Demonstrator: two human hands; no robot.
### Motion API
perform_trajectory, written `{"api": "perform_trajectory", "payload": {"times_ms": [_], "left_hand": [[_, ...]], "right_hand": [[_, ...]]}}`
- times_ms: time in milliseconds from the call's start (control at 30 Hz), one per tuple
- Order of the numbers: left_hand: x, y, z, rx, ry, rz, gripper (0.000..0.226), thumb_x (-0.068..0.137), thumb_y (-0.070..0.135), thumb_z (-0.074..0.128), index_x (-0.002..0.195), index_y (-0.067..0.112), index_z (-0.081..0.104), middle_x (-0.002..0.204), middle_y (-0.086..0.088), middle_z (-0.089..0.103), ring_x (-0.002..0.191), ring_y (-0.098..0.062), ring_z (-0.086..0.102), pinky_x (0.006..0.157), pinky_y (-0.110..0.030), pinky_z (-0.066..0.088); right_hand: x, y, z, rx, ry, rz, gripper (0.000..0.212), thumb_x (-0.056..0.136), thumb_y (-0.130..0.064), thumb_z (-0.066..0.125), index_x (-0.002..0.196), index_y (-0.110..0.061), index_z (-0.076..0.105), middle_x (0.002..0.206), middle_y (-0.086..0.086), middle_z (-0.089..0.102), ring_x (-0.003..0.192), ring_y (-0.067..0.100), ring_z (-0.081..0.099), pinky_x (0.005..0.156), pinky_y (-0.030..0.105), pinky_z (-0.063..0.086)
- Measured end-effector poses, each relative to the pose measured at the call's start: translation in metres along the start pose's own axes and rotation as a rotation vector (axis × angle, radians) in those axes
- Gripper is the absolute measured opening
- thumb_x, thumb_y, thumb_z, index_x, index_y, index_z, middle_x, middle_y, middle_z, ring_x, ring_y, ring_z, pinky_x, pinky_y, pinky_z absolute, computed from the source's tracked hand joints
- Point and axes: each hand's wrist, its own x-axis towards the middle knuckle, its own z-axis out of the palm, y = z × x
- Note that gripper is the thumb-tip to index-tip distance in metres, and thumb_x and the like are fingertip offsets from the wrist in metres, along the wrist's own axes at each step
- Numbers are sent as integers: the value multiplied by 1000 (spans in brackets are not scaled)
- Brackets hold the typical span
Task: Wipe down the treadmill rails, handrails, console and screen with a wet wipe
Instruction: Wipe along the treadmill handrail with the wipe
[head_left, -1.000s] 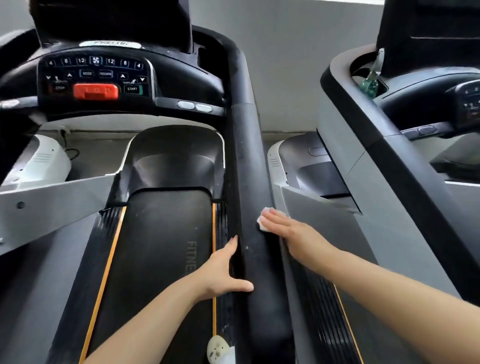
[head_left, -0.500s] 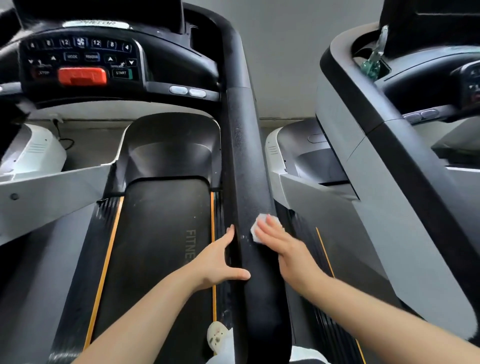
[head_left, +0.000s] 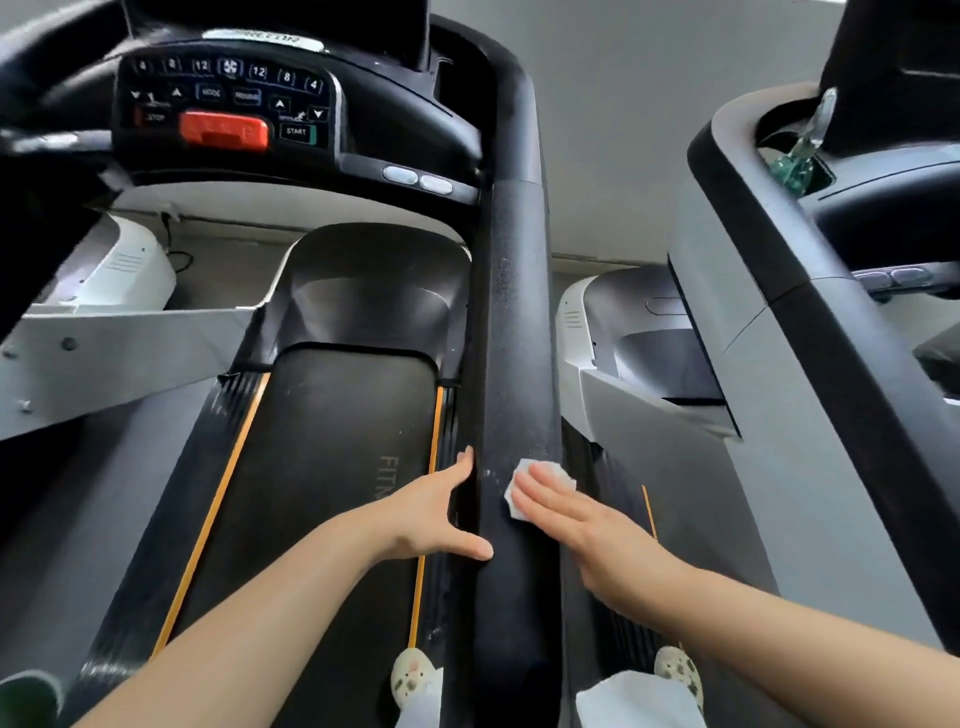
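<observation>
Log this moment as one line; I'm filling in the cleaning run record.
step: wiping handrail | right hand: flat, pressing wet wipe on rail | left hand: bracing rail's inner side | console: untouched now

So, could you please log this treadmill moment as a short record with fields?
Surface being wiped: long black padded handrail
Tool: small white wet wipe
Right hand: flat fingers pressing the wipe on the handrail
Left hand: braced against the handrail's inner side, thumb on top
Console: black button console, untouched
Feet: one either side of the handrail
</observation>
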Motion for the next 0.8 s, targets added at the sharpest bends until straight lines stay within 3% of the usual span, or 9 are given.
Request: {"api": "perform_trajectory", "payload": {"times_ms": [100, 167, 233, 300, 433, 533, 600, 700, 800], "left_hand": [[0, 0, 1, -6, 27, -22, 108, 77, 29, 76, 150, 24, -4, 157, 7, 7, 143, -11, 11, 113, -23, 15], [-1, 0, 2, -56, 60, -48, 109, 74, 27, 78, 150, 27, 1, 157, 7, 11, 142, -11, 15, 115, -27, 19], [-4, 1, 4, -84, 97, -97, 109, 71, 28, 80, 149, 34, 4, 156, 8, 16, 141, -14, 22, 113, -34, 27], [-10, 4, 7, -54, 147, -129, 106, 72, 29, 79, 149, 36, 7, 156, 8, 18, 139, -15, 26, 112, -33, 29], [-32, 14, 32, -82, 405, -125, 88, 81, 26, 72, 149, 27, 17, 156, 9, 13, 141, -8, 18, 105, -15, 15], [-49, 23, 68, -98, 695, -168, 75, 83, 30, 70, 145, 32, 28, 155, 13, 17, 140, -8, 19, 108, -21, 17], [-57, 30, 90, -61, 779, -198, 74, 81, 37, 70, 143, 34, 31, 154, 15, 16, 141, -8, 15, 111, -25, 18], [-67, 40, 110, -3, 782, -211, 77, 79, 45, 70, 144, 36, 30, 155, 15, 11, 142, -8, 9, 113, -28, 17], [-73, 44, 120, 82, 730, -267, 79, 81, 49, 65, 147, 38, 21, 156, 15, 3, 143, -9, 0, 115, -32, 11]], "right_hand": [[32, 35, -23, -110, -14, -68, 82, 66, 1, 10, 141, -7, 42, 148, 1, 31, 141, 13, 13, 114, 24, 22], [60, 44, -35, -113, -34, 38, 71, 78, 10, 19, 144, -9, 35, 153, 1, 22, 138, 6, 2, 118, 26, 12], [68, 34, -34, -77, -73, 24, 69, 77, 19, 39, 141, -6, 41, 152, 7, 31, 138, 8, 7, 117, 32, 20], [50, 21, -22, -92, -141, -233, 59, 73, 12, 48, 130, -1, 54, 142, 12, 47, 139, 22, 29, 108, 39, 36], [45, 29, -26, -191, -201, -416, 51, 83, -10, 35, 128, -4, 57, 137, 11, 53, 129, 29, 47, 99, 41, 46], [70, 28, -38, -232, -212, -271, 48, 97, -14, 35, 145, -12, 35, 155, 1, 26, 145, 16, 18, 117, 27, 17], [62, 20, -33, -191, -232, -320, 47, 100, -19, 31, 147, -10, 31, 156, 0, 22, 145, 15, 13, 112, 17, 0], [43, 23, -29, -219, -317, -453, 46, 92, -22, 34, 130, -6, 56, 138, 7, 52, 130, 24, 47, 108, 31, 31], [72, 37, -45, -268, -183, -364, 35, 98, -15, 40, 129, -9, 54, 140, 6, 49, 134, 26, 40, 104, 35, 40]]}}
